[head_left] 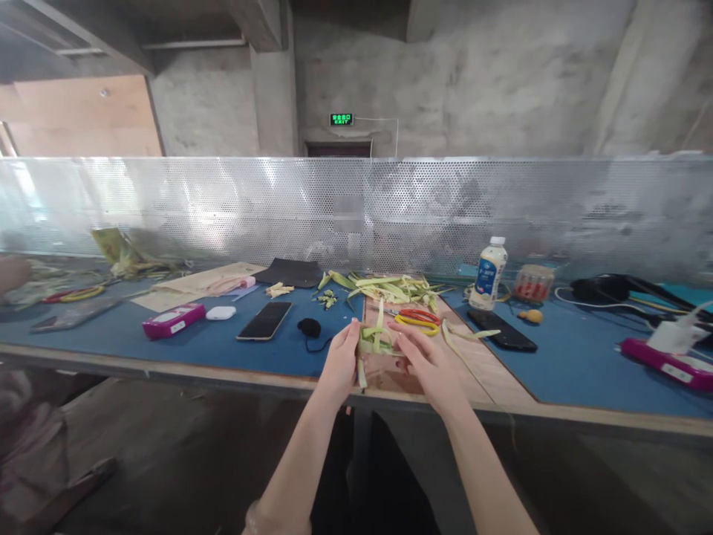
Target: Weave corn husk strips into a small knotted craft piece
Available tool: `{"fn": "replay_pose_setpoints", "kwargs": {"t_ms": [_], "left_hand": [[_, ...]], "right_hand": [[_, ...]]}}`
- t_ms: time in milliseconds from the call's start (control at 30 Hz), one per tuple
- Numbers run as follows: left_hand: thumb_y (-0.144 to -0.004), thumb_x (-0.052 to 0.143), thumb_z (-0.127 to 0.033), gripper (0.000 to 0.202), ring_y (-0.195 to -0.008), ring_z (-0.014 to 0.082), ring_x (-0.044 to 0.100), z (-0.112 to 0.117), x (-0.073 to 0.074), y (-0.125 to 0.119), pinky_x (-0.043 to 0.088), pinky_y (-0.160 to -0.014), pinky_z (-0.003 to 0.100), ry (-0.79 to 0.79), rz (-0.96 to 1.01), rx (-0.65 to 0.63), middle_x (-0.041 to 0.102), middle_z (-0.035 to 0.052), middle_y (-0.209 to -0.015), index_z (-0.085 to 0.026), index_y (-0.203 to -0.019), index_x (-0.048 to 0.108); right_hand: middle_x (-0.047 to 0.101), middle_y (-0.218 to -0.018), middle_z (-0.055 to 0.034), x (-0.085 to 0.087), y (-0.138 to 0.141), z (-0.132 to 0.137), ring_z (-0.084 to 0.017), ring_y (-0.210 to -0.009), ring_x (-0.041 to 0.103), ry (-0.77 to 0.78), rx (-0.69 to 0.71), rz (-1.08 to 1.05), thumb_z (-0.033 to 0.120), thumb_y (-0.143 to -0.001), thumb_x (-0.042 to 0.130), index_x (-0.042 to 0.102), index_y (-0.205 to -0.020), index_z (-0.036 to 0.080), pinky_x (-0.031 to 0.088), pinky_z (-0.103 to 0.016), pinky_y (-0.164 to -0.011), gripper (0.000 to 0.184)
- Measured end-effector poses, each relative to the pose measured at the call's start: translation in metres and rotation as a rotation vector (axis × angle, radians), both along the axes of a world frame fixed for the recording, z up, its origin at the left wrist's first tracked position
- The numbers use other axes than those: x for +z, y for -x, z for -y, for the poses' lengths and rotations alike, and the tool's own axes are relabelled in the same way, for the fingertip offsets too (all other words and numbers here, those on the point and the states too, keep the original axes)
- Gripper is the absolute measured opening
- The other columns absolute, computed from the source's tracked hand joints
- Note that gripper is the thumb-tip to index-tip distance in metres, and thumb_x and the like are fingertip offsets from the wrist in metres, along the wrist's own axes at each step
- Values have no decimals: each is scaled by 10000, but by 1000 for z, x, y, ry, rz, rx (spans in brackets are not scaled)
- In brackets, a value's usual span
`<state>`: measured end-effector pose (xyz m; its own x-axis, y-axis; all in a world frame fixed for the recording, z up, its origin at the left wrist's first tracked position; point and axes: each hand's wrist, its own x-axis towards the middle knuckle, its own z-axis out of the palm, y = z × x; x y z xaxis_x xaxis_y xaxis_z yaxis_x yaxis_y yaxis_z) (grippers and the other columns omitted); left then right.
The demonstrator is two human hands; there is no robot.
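At the front edge of the bench, my left hand and my right hand both hold a small bundle of pale green leaf strips between them. The fingers of both hands are pinched on the strips over a wooden board. Scissors with red and yellow handles lie just behind my right hand. A pile of loose green leaf strips lies further back on the board.
The blue bench top holds two black phones, a white earbud case, a pink box, a small black object with a cord and a white bottle. A perforated metal screen runs behind. Another person's hand shows at far left.
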<state>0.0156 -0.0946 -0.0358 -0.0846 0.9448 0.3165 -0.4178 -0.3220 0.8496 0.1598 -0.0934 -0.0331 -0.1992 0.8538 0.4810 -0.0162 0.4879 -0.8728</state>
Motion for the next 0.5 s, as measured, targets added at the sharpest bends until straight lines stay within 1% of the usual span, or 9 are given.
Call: {"fn": "replay_pose_setpoints", "kwargs": {"t_ms": [33, 133, 267, 367, 433, 500], "left_hand": [[-743, 533, -512, 388, -409, 68, 476, -1, -1, 0, 367, -418, 174, -1, -12, 1, 565, -18, -554, -138, -809, 612], [-726, 550, -515, 386, -370, 47, 410, -2, -3, 2, 345, -413, 170, -5, -49, 11, 535, -37, -523, -139, -784, 615], [-735, 537, -516, 385, -367, 38, 354, -3, -4, 3, 343, -446, 171, -17, -86, 33, 483, -58, -477, -139, -755, 616], [-747, 533, -496, 368, -391, 45, 360, -2, -4, 3, 348, -471, 174, -30, -108, 44, 474, -57, -475, -138, -749, 618], [-750, 532, -489, 364, -409, 54, 374, -1, -3, 3, 355, -487, 180, -40, -122, 45, 487, -50, -486, -136, -747, 621], [-757, 525, -483, 363, -419, 58, 382, 1, -1, 2, 364, -505, 186, -50, -138, 44, 500, -43, -499, -134, -743, 625]], "right_hand": [[536, -819, -18, 2, 0, 2, -110, -609, 472, -4, 17, 12, 369, -811, 515, 581, -1086, 226, 433, -218, -521, 317], [502, -778, 0, 5, -2, 6, -114, -624, 474, -19, 100, 32, 321, -801, 536, 557, -1118, 241, 456, -234, -561, 328], [488, -807, 8, 2, -4, 3, -110, -685, 488, -27, 202, 40, 261, -776, 577, 520, -1161, 257, 458, -234, -627, 390], [497, -879, 4, -1, -5, 1, -104, -710, 486, -30, 227, 29, 228, -766, 592, 402, -1269, 292, 452, -237, -657, 540], [514, -892, 1, -3, -6, 1, -111, -712, 496, -24, 238, 32, 219, -767, 592, 327, -1318, 311, 460, -259, -674, 618], [542, -903, -5, -2, -7, 1, -132, -750, 523, -15, 252, 47, 221, -765, 597, 330, -1321, 318, 471, -295, -708, 624]]}}
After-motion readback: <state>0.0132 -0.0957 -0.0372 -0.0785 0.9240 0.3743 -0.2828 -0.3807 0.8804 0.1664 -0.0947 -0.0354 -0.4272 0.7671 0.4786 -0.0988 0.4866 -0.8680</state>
